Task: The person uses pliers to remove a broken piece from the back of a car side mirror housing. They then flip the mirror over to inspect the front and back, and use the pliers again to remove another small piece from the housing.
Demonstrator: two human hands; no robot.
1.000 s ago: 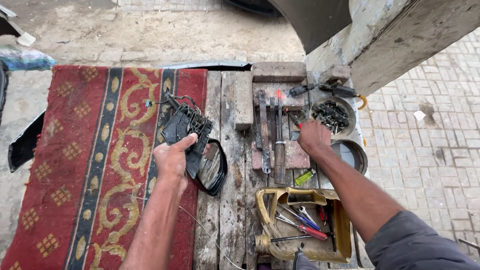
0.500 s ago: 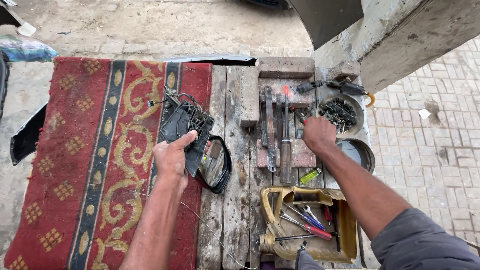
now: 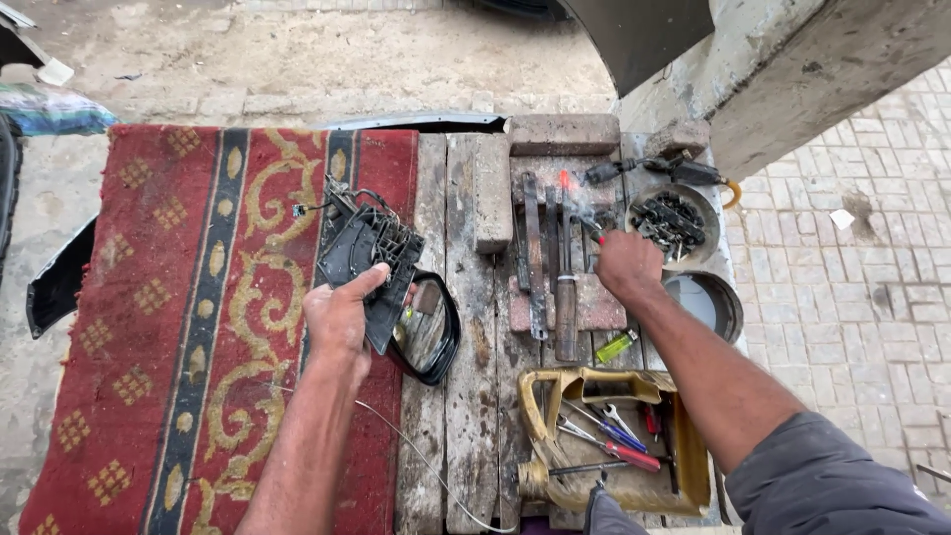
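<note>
While the left hand [image 3: 342,322] has its grip clamped on the black mirror housing [image 3: 371,260], thumb over the near edge, the right hand [image 3: 626,267] reaches far right among the tools, fingers curled together; whether they already hold something I cannot tell, since the knuckles hide the tips. The housing is tilted up over the seam where the rug [image 3: 188,297] meets the worktop [image 3: 466,396], with the mirror glass [image 3: 428,332] in its dark rim hanging at the near right side of it. Loose wires [image 3: 309,206] stick out at the housing's far left, and its ribbed inner side is bare, so I judge the unit is already off its car and part opened; the glass is not yet free of it, and nothing new appears fitted.

A row of long tools [image 3: 551,263] lies on a brick slab just left of the right hand. A round bowl [image 3: 676,220] of dark screws and bits sits just beyond that hand, and an empty tin [image 3: 705,302] lies to its near right. Near the body, a cut yellow can [image 3: 614,441] holds screwdrivers and pliers.

Rough grey planks make up the worktop, with a red and gold patterned rug over its left half. It stands outdoors: dusty ground beyond, paving bricks on the right, a concrete pillar [image 3: 792,79] at far right.
</note>
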